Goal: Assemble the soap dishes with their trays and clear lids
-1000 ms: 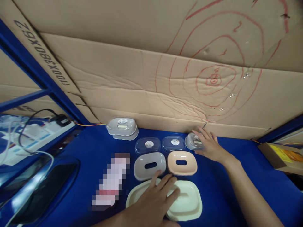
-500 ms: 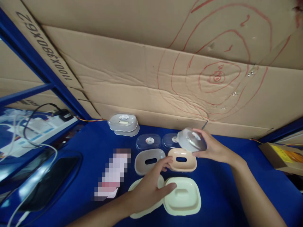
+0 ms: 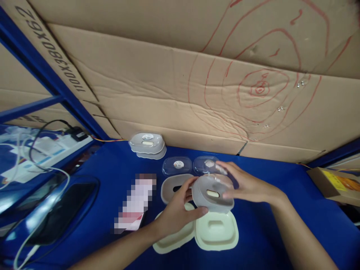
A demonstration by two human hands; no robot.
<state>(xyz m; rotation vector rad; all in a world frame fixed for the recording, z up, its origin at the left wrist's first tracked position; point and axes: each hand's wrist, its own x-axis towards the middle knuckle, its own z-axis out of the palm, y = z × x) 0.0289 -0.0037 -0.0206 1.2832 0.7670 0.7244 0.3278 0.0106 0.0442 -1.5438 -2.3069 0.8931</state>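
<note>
Above pale green trays (image 3: 216,230) on the bench (image 3: 261,240), my left fingers (image 3: 200,213) clamp the grey dish (image 3: 202,193), apparently steadying it; my right fingers (image 3: 229,195) pinch what seems its clear cover (image 3: 221,179); beyond, two clear lids (image 3: 178,165) lie flat, seemingly kept separate.

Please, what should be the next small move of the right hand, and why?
Probably, the right hand should lift the clear lid fully off the grey dish: the lid looks tilted up, the left hand holds the dish from the side, and two similar lids lie behind on the table.
</note>
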